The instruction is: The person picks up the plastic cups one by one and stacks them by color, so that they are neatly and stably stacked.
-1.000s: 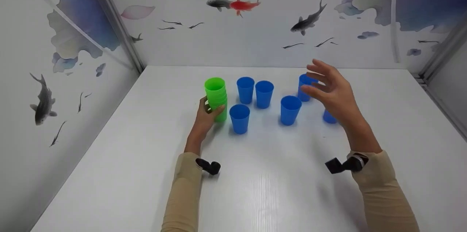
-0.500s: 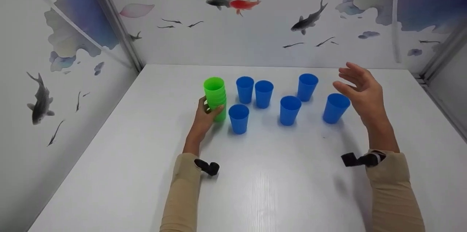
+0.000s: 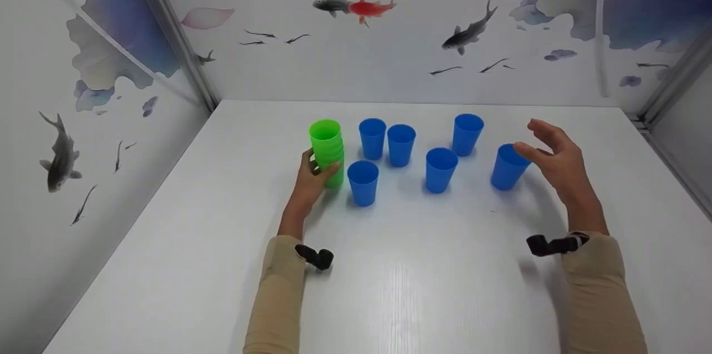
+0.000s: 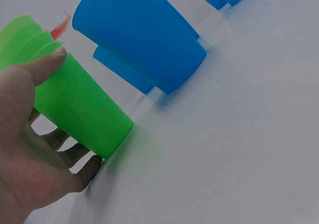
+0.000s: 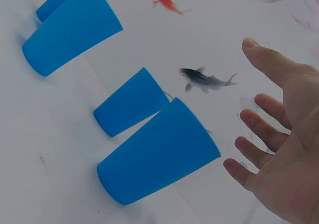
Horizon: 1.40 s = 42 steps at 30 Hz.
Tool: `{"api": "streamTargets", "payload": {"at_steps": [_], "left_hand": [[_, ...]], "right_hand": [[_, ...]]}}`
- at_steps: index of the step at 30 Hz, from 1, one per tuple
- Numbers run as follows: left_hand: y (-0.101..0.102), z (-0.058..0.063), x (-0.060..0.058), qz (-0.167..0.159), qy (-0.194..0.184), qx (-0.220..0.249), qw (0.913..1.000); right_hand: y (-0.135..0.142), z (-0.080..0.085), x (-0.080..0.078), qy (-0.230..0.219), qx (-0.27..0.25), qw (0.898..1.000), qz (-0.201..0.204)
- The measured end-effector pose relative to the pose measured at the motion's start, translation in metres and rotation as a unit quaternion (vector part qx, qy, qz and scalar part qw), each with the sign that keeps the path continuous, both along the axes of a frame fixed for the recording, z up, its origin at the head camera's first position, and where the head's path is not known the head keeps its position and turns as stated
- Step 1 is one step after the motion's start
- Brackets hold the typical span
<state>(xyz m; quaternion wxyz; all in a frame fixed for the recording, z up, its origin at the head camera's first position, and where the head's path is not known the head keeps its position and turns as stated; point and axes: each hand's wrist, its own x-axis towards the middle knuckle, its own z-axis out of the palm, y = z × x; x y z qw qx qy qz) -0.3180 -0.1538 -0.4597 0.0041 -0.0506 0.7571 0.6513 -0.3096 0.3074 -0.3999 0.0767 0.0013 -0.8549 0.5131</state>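
My left hand (image 3: 311,181) grips a stack of nested green cups (image 3: 328,148) standing upright on the table, thumb on the near side and fingers behind. In the left wrist view the thumb presses the green stack (image 4: 75,94) near its stacked rims, with fingertips round its lower part. My right hand (image 3: 562,162) is just right of the rightmost blue cup (image 3: 507,170), its thumb overlapping the rim in the head view. Its fingers are spread, and the right wrist view shows a gap between the hand (image 5: 279,139) and that blue cup (image 5: 154,154).
Several other blue cups stand upright: one (image 3: 362,184) close beside the green stack, two (image 3: 372,139) behind it, one (image 3: 440,171) at the middle, one (image 3: 467,136) farther back. White walls with painted fish (image 3: 372,8) border the white table (image 3: 400,287) at the back and left.
My right hand has moved right, from above the back blue cup to the rightmost blue cup, and then lowered beside it. The left hand keeps its grip on the green stack.
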Motion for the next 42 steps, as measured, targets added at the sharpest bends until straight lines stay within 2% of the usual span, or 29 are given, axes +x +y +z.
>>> {"api": "streamTargets", "payload": {"at_steps": [7,15,28,39,42], "left_hand": [[-0.001,0.001,0.000,0.002,0.000,-0.004,1.0000],[0.000,0.002,0.000,0.002,-0.003,-0.004,1.0000],[-0.001,0.000,0.001,-0.004,0.000,0.001,1.0000],[-0.006,0.007,0.003,-0.005,-0.021,-0.011,0.9997],[-0.009,0.012,0.004,-0.007,-0.014,-0.013,0.9998]], "right_hand": [[0.008,-0.018,-0.003,-0.037,0.002,0.999,0.026],[0.010,-0.032,-0.005,-0.069,0.011,0.997,0.031],[0.008,-0.040,-0.007,-0.096,0.016,0.995,0.038],[0.007,-0.042,-0.008,-0.112,0.013,0.993,0.033],[0.009,-0.043,-0.007,-0.115,0.010,0.993,0.031]]}}
